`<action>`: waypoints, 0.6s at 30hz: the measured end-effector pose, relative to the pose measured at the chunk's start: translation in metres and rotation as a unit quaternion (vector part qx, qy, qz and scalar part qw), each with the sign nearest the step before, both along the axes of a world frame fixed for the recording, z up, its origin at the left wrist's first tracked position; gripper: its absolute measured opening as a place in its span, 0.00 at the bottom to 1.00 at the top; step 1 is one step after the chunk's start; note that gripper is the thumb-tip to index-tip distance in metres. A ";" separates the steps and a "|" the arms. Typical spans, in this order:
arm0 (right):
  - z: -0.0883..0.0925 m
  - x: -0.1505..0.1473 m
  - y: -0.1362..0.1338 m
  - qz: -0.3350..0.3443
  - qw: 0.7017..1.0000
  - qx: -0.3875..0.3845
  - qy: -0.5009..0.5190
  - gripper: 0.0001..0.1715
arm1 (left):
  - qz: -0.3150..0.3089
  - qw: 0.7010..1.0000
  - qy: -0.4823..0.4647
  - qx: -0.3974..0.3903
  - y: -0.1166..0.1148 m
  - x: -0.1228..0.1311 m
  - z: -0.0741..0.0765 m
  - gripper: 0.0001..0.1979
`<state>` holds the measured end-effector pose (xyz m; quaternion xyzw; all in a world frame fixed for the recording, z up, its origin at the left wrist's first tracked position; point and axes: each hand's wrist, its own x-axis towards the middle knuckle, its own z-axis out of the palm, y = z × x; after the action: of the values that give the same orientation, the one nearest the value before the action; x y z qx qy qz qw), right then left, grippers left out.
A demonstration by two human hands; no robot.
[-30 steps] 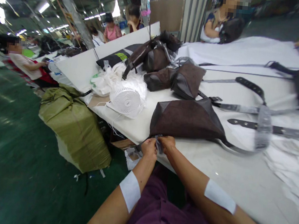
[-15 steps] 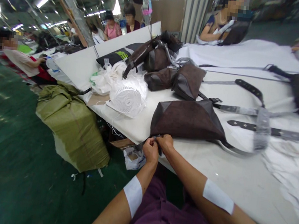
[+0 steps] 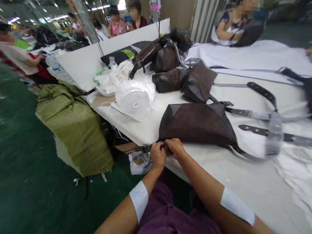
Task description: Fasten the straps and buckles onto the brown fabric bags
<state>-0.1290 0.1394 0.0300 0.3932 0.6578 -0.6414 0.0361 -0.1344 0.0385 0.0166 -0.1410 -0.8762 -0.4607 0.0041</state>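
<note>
A dark brown bag [image 3: 196,122] lies flat on the white table [image 3: 238,183] in front of me, its long grey strap [image 3: 274,134] trailing to the right. My left hand [image 3: 158,156] and my right hand [image 3: 174,147] meet at the bag's near edge by the table's rim. Both are closed in a pinch on a small dark piece at that edge, perhaps a zipper end or strap tip. What exactly sits between the fingers is hidden.
More brown bags [image 3: 187,81] are piled farther back. A small white fan [image 3: 133,101] and white plastic bags [image 3: 112,79] stand at the left. A green sack [image 3: 74,125] sits on the floor beside the table. Other people work at neighbouring tables.
My hands have edged closer to the bag's edge and closed tighter together. The grey tab seen between them a second ago is now covered by my fingers.
</note>
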 end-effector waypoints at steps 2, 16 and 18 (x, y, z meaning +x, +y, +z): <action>0.005 0.006 0.003 0.016 0.998 -0.064 -0.002 0.07 | -0.014 1.000 -0.001 0.003 -0.002 0.000 -0.001 0.11; -0.008 0.003 0.005 -0.005 0.982 -0.189 0.019 0.10 | -0.013 0.995 -0.056 0.076 -0.005 -0.004 0.002 0.11; -0.008 0.002 0.005 -0.008 0.980 -0.199 0.010 0.09 | -0.011 0.996 -0.057 0.072 -0.005 -0.004 0.002 0.10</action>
<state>-0.1272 0.1446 0.0219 0.3766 0.5144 -0.7637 0.1021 -0.1385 0.0334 0.0188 -0.1236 -0.8381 -0.5298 -0.0406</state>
